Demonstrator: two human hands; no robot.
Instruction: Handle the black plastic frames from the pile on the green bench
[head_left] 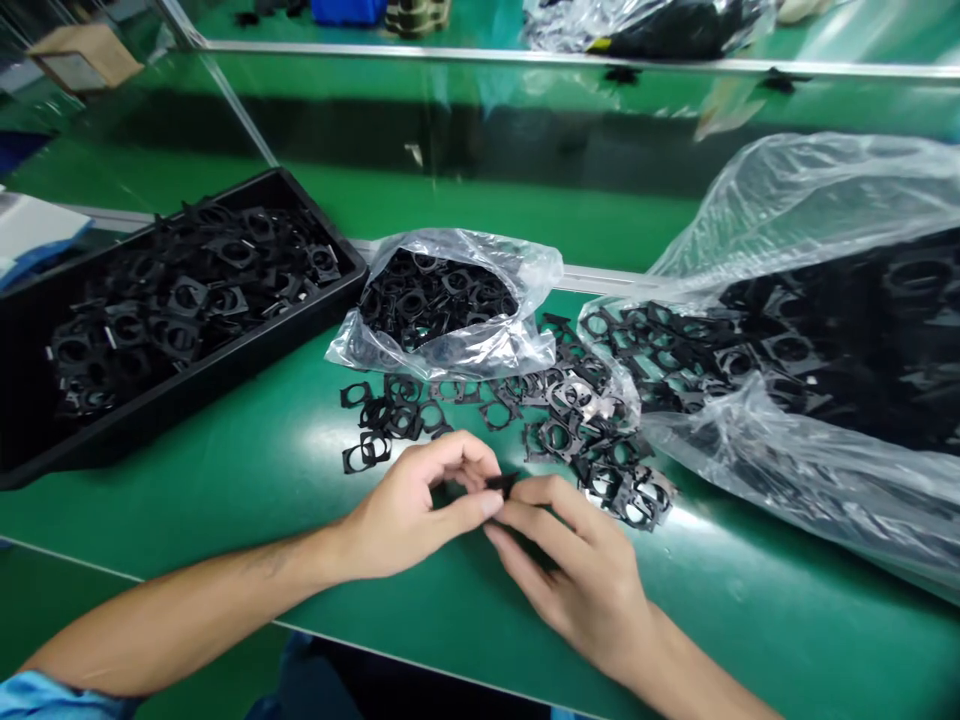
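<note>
Between my hands is a small black plastic part [501,482], seen nearly edge-on and mostly covered by fingers. My left hand [420,505] pinches it between thumb and fingers from the left. From the right, the fingertips of my right hand [577,555] close on the same part. Just beyond the hands, loose black square frames with round holes [559,437] lie scattered on the green table [247,500]. A clear plastic bag [450,350] behind them stands open and full of similar frames.
At the left, a black tray [247,335] is heaped with black parts. A large clear bag [795,460] of such parts spreads over the right side. Behind runs a metal rail [615,280], with a raised shelf edge [480,52] above. A cardboard box [86,60] sits far left.
</note>
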